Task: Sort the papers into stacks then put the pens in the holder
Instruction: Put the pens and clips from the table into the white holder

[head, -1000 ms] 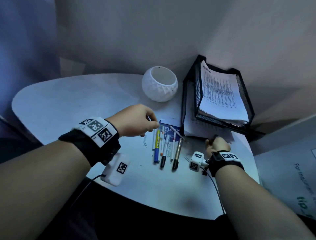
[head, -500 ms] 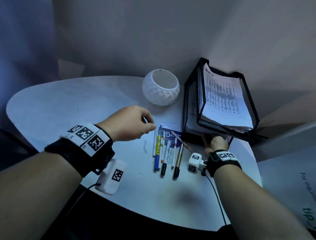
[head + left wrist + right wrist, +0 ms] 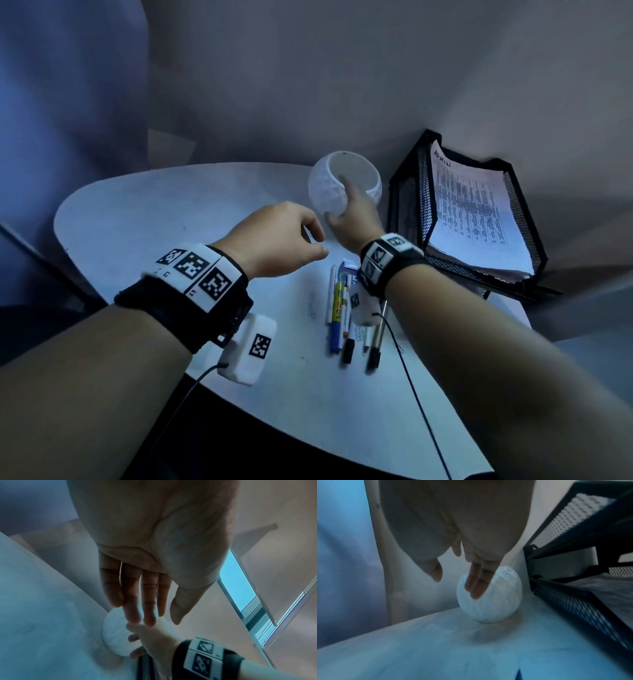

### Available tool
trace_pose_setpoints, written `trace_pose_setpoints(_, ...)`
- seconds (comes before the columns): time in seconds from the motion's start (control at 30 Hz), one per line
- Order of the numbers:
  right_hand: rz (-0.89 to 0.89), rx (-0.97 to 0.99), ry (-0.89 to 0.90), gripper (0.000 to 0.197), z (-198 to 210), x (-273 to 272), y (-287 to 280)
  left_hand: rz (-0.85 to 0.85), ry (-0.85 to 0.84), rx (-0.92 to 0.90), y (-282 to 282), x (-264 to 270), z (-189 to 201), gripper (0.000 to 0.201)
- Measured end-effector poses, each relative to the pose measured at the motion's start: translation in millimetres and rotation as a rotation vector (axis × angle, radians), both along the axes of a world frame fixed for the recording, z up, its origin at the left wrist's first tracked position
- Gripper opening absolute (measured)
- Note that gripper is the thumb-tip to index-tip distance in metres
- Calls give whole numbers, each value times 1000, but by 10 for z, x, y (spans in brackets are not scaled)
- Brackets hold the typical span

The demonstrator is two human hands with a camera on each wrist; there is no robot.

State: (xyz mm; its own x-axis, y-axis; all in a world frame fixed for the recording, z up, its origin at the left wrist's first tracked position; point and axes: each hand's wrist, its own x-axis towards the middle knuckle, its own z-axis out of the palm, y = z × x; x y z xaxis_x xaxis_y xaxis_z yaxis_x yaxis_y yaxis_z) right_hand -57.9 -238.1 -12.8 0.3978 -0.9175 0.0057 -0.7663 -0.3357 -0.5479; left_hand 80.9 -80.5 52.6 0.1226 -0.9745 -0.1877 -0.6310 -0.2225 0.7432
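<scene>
The white faceted holder (image 3: pixel 329 192) stands upright at the back of the table, left of the black mesh tray (image 3: pixel 520 219). My right hand (image 3: pixel 337 202) reaches to it with straight fingers (image 3: pixel 475 586) against its near side and the thumb spread apart, not closed round it. My left hand (image 3: pixel 317 243) hovers just left of the right wrist, loosely curled and holding nothing; the left wrist view shows its fingers (image 3: pixel 147 601) relaxed. Several pens (image 3: pixel 337 318) lie side by side on the table below my right wrist. Printed papers (image 3: pixel 479 212) fill the tray's top tier.
The tray's lower tier (image 3: pixel 573 588) sits close to the right of the holder. A blue and white card (image 3: pixel 347 269) lies under the pens' far ends. Paper clips (image 3: pixel 311 305) are scattered beside the pens. A wall rises directly behind the round white table (image 3: pixel 154 219).
My right hand left the papers at the tray's lower tier and moved up and left to the holder. My left hand rose slightly from the pens' far ends.
</scene>
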Motion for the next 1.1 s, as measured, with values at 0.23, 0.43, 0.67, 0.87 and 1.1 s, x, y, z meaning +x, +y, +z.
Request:
trace_pose_setpoints(0.23,-33,-4,364,70,-105,109,-269,38,12,-79,-3,98,181,21)
trace_pose_setpoints(0.43,25,-155,200,20,-225,-163,72,23,-127,-176,74,122,221,49)
trace_pose_setpoints(0.67,207,-276,-127,23,54,-507,980,-124,-260,-203,274,-130,200,70)
trace_pose_setpoints(0.87,350,-251,-202,19,161,-852,1556,-210,-660,-76,729,-405,94,33)
trace_pose_setpoints(1.1,119,-222,-370,48,177,-1273,1769,-10,-629,-45,1029,-412,142,24)
